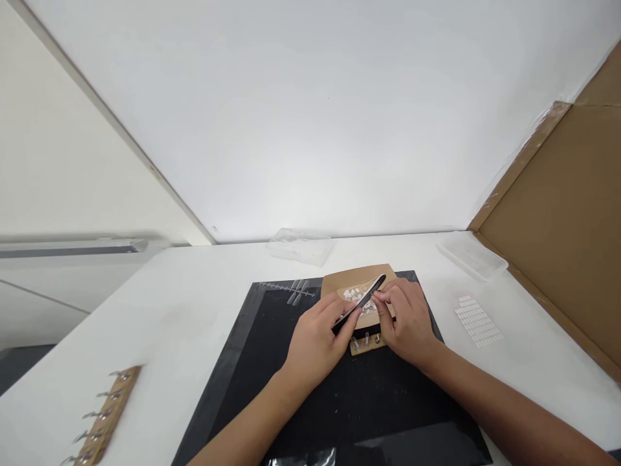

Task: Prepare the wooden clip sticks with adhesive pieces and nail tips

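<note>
My left hand (323, 330) is closed on a long, narrow black file (371, 292) with a pale edge, tilted up to the right. My right hand (402, 317) is pinched at the file's upper part, fingertips together; what it holds there is too small to make out. Behind and beneath the file lies a brown paper piece (339, 281) with small white bits (353, 294) on it. Just below, between my hands, a small wooden strip (367, 343) carries clear tips on clips. All of this is over a black mat (339, 401).
A clear stem with nail tips (297, 291) lies on the mat's back left. A wooden strip with clips (109, 414) is at the far left. White tabs (478, 321) and a clear tray (471, 255) sit right, near cardboard (557, 226). A clear lid (299, 246) lies behind.
</note>
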Demonstrator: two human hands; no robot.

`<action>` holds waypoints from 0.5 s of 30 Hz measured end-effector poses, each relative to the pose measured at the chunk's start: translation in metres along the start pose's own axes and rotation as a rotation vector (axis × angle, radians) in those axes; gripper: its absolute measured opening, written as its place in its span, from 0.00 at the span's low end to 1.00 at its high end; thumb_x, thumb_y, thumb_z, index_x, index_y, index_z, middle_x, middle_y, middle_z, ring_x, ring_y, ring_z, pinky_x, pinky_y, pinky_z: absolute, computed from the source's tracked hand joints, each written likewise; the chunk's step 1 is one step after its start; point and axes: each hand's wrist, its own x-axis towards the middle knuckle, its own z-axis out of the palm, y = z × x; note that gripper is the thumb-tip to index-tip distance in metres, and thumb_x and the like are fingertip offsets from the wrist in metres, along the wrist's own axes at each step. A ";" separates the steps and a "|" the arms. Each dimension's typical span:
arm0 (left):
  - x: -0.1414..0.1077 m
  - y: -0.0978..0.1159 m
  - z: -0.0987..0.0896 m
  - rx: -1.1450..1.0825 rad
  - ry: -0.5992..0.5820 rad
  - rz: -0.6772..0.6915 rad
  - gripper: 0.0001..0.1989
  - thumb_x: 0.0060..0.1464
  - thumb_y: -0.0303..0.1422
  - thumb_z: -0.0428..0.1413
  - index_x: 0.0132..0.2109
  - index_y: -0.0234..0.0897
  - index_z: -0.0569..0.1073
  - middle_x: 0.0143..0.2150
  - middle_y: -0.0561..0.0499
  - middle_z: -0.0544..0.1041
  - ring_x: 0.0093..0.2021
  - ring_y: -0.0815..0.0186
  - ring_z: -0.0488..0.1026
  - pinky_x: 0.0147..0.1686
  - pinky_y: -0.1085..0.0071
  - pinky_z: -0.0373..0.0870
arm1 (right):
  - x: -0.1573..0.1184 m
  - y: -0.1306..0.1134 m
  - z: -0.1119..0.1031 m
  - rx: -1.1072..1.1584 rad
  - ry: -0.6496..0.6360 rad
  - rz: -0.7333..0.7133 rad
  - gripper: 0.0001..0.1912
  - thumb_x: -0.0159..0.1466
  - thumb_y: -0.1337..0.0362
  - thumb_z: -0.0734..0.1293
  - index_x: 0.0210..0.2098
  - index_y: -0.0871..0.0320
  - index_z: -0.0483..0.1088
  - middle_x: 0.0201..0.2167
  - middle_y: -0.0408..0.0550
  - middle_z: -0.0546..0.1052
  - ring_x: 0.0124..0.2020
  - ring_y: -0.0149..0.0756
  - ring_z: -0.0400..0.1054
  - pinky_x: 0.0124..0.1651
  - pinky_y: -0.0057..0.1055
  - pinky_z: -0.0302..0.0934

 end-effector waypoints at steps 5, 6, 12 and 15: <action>-0.002 0.000 0.001 0.018 0.007 0.016 0.04 0.67 0.29 0.58 0.43 0.36 0.79 0.34 0.49 0.79 0.34 0.65 0.78 0.34 0.73 0.75 | -0.001 -0.002 0.002 -0.062 -0.023 -0.001 0.09 0.73 0.71 0.63 0.37 0.55 0.62 0.34 0.49 0.75 0.37 0.42 0.70 0.40 0.39 0.56; -0.002 0.000 0.001 0.026 0.009 0.015 0.04 0.67 0.29 0.59 0.43 0.36 0.79 0.34 0.49 0.79 0.34 0.65 0.78 0.35 0.73 0.75 | -0.001 -0.002 0.002 -0.071 -0.025 -0.013 0.09 0.73 0.71 0.63 0.37 0.55 0.61 0.33 0.49 0.75 0.37 0.42 0.70 0.40 0.39 0.56; -0.003 0.000 0.004 0.020 0.016 -0.012 0.05 0.67 0.30 0.59 0.42 0.37 0.79 0.34 0.49 0.80 0.34 0.65 0.79 0.36 0.72 0.76 | 0.001 0.003 0.003 -0.129 0.016 0.005 0.09 0.74 0.71 0.63 0.37 0.55 0.61 0.34 0.48 0.75 0.36 0.41 0.69 0.40 0.39 0.54; -0.003 0.001 0.006 0.018 0.016 -0.019 0.05 0.67 0.29 0.58 0.42 0.37 0.80 0.35 0.48 0.80 0.34 0.65 0.79 0.37 0.71 0.78 | 0.002 0.006 0.003 -0.153 0.018 0.023 0.09 0.74 0.70 0.63 0.37 0.54 0.61 0.33 0.48 0.75 0.35 0.41 0.67 0.40 0.39 0.53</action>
